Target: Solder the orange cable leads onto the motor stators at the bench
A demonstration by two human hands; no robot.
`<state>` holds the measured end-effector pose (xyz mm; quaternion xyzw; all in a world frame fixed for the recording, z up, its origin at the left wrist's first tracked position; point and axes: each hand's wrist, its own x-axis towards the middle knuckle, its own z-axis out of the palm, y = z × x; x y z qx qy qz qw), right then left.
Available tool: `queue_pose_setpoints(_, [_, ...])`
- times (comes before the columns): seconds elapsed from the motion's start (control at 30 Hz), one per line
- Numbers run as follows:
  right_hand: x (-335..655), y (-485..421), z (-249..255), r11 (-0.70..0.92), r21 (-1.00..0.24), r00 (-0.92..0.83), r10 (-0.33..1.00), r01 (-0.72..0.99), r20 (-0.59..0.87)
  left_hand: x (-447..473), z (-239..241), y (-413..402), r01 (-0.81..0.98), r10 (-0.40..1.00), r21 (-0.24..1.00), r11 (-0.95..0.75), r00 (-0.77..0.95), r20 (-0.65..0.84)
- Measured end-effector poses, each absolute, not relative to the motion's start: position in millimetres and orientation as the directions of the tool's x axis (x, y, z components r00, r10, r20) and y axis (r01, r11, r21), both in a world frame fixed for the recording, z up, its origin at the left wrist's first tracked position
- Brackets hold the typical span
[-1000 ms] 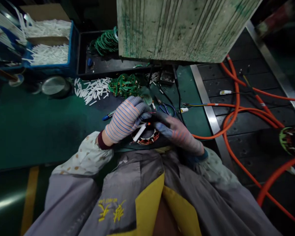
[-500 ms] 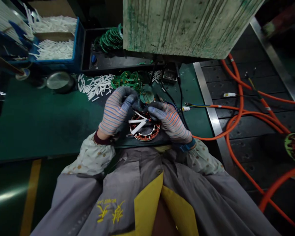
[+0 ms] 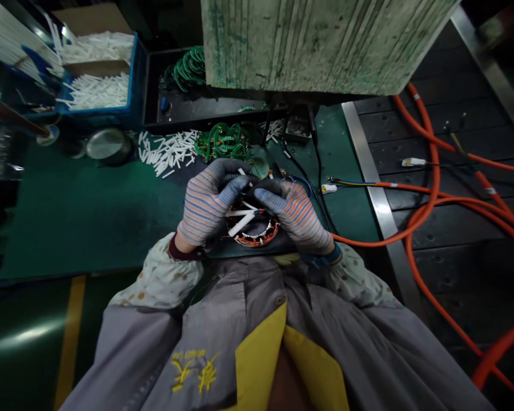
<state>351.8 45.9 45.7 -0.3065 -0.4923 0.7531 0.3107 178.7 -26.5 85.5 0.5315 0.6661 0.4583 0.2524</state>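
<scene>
A motor stator [image 3: 263, 238], a ring with copper-coloured windings, lies on the green mat in front of me. Several white insulating sleeves [image 3: 241, 225] slant across it, with coloured wire ends showing at their right tips. My left hand [image 3: 209, 200], in a striped glove with grey fingertips, is closed in a pinch above the stator's far edge. A short white sleeve [image 3: 242, 172] pokes out between its fingers. Right beside it, my right hand [image 3: 294, 212] is also pinched, its fingertips almost meeting the left ones. Whatever lies in the right fingers is hidden.
Loose white sleeves [image 3: 173, 151] and a green heap of terminal strips [image 3: 225, 142] lie beyond my hands. A blue bin [image 3: 131, 85] of sleeves, a metal cup [image 3: 107, 145] and a grey box [image 3: 317, 45] stand behind. Orange cables [image 3: 432, 165] cross the right side.
The short white sleeve now shows upright between my left fingertips. My left hand has shifted slightly right, and both hands' fingertips have come closer together. The camera view has shifted slightly.
</scene>
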Motion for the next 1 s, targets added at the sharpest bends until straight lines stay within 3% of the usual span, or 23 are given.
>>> queue_pose_setpoints(0.23, [353,47,44,-0.281,-0.953,-0.585,0.794,-0.113,-0.165,178,90,-29,0.496,0.952,0.868,0.031,-0.279,0.126])
queue_pose_setpoints(0.57, [366,58,44,-0.255,-0.963,-0.738,0.666,-0.091,-0.107,175,84,-17,0.393,0.966,0.919,0.017,-0.245,0.086])
queue_pose_setpoints(0.63, [371,60,36,-0.173,-0.98,-0.762,0.647,-0.101,-0.036,175,83,-15,0.39,0.971,0.921,0.003,-0.22,0.09])
queue_pose_setpoints(0.73, [385,65,22,0.121,-0.99,-0.782,0.61,-0.068,0.128,180,79,-16,0.421,0.987,0.907,-0.023,-0.135,0.087])
queue_pose_setpoints(0.83, [403,75,14,0.388,-0.919,-0.783,0.593,0.072,0.189,185,76,-25,0.594,0.992,0.8,-0.088,-0.025,0.127])
queue_pose_setpoints(0.9, [406,82,14,0.479,-0.836,-0.731,0.666,0.269,0.146,185,78,-33,0.724,0.986,0.675,-0.144,0.048,0.159])
queue_pose_setpoints(1.0, [388,94,21,0.518,-0.568,-0.641,0.768,0.64,-0.022,179,90,-37,0.792,0.976,0.573,-0.213,0.148,0.159])
